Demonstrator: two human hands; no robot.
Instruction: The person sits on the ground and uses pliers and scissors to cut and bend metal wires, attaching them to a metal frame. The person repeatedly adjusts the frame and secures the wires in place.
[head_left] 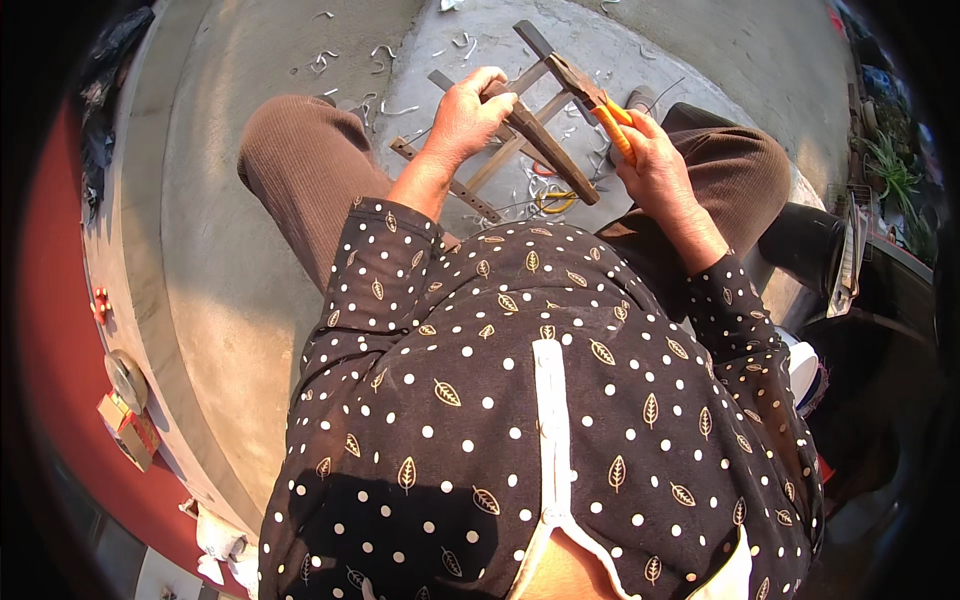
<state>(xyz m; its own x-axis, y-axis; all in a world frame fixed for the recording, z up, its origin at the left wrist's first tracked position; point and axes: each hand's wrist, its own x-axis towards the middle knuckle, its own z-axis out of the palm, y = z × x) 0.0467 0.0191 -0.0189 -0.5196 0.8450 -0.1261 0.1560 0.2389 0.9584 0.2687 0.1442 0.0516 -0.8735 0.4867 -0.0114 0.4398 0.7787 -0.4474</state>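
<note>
My left hand (468, 117) is closed around a bar of a wooden frame (545, 150), which looks like a small folding stool without its seat. The frame stands between my knees, its bars crossing, with holes along the lower left rail (470, 196). In my right hand (655, 172) is a pair of pliers (612, 122) with orange handles. Their dark jaws reach to the frame's far right bar (533, 39); what they grip there is too small to tell. A thin dark wire (668, 92) sticks out beside the pliers.
Bits of white strip (398, 108) litter the concrete floor (300, 200). A yellow-handled tool (556, 203) lies under the frame. To my right are a black bucket-like container (803, 245) and green plants (893, 172). A small box (128, 430) rests on the left ledge.
</note>
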